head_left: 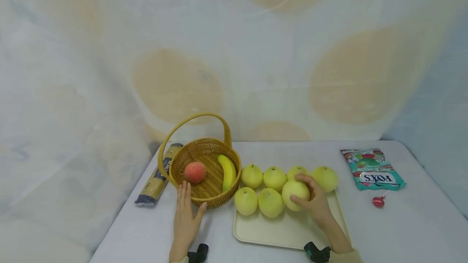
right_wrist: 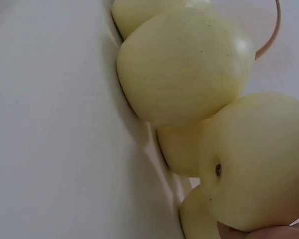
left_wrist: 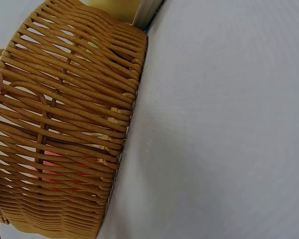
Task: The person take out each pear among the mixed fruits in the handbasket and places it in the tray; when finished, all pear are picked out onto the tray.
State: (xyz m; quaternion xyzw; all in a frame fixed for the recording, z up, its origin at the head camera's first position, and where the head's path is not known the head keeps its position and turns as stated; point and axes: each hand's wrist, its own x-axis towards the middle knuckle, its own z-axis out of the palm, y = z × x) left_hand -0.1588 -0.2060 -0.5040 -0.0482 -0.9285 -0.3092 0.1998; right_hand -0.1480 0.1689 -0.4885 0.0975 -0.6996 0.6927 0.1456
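My right hand point(head_left: 317, 203) grips a pale yellow-green pear point(head_left: 295, 195) between thumb and fingers. In the right wrist view this pear point(right_wrist: 259, 162) is off the tray, its dimpled end showing. Several like pears point(head_left: 270, 203) stand in two rows on the cream tray point(head_left: 272, 234). My left hand point(head_left: 185, 218) rests its straight fingers against the near left rim of a woven basket point(head_left: 208, 202), thumb spread apart at its near side. Within the basket lie a red peach point(head_left: 195, 172) and a yellow banana point(head_left: 228, 172). The left wrist view shows the basket's wall point(left_wrist: 65, 119) close up, with only bits of the hand.
Left of the basket, partly behind it, lies a long gold packet point(head_left: 155, 186). A teal FOX'S candy bag point(head_left: 374, 169) and a red lollipop point(head_left: 378, 201) lie on the white table point(head_left: 387, 234) at the right. The basket's tall handle point(head_left: 204, 115) arches upward.
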